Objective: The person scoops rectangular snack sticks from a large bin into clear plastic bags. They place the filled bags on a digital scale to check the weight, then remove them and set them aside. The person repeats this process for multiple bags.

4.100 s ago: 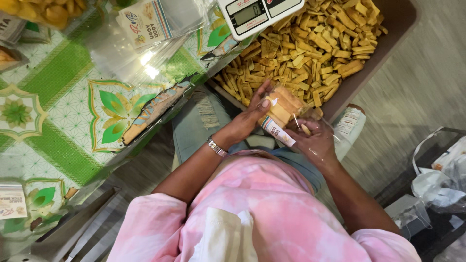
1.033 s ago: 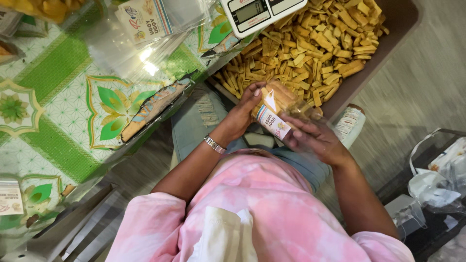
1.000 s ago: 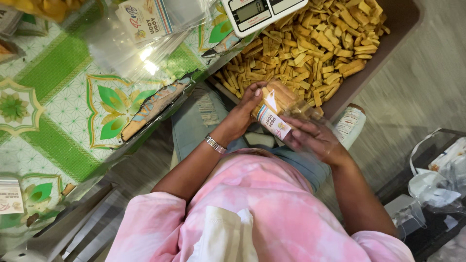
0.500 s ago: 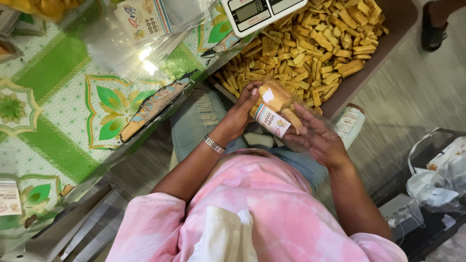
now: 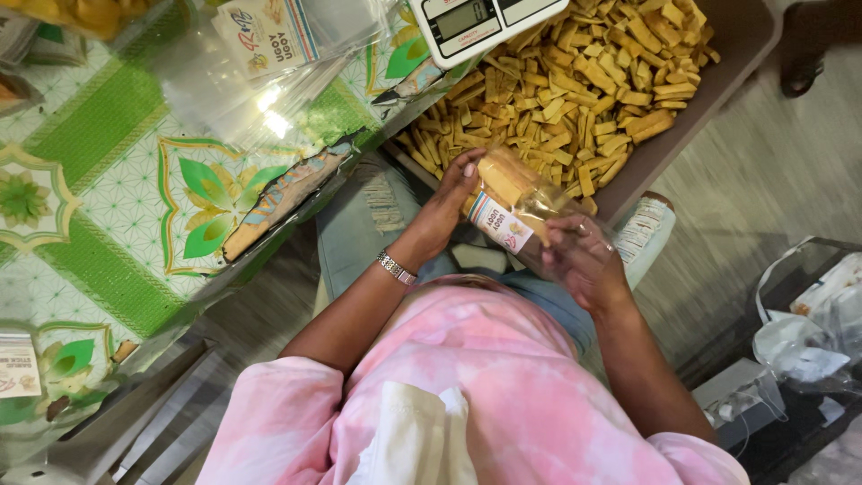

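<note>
I hold a clear plastic bag (image 5: pixel 514 208) with a white label, partly filled with golden snack sticks, over my lap. My left hand (image 5: pixel 449 199) grips the bag's left side, near its sticks. My right hand (image 5: pixel 579 260) holds the bag's open end, fingers pressed on the plastic. Just beyond the bag lies a brown tray (image 5: pixel 729 54) heaped with many loose golden snack sticks (image 5: pixel 575 81). A silver bracelet (image 5: pixel 394 268) is on my left wrist.
A white digital scale (image 5: pixel 471 22) sits at the tray's far edge. A table with a green patterned cloth (image 5: pixel 108 180) is on the left, with empty labelled bags (image 5: pixel 269 45) on it. A white bottle (image 5: pixel 645 232) stands by my right knee. Plastic bags (image 5: pixel 813 332) lie on the right.
The bag has tilted and shifted slightly, and my right hand has slid along its open end. A foot at the top right has come into view.
</note>
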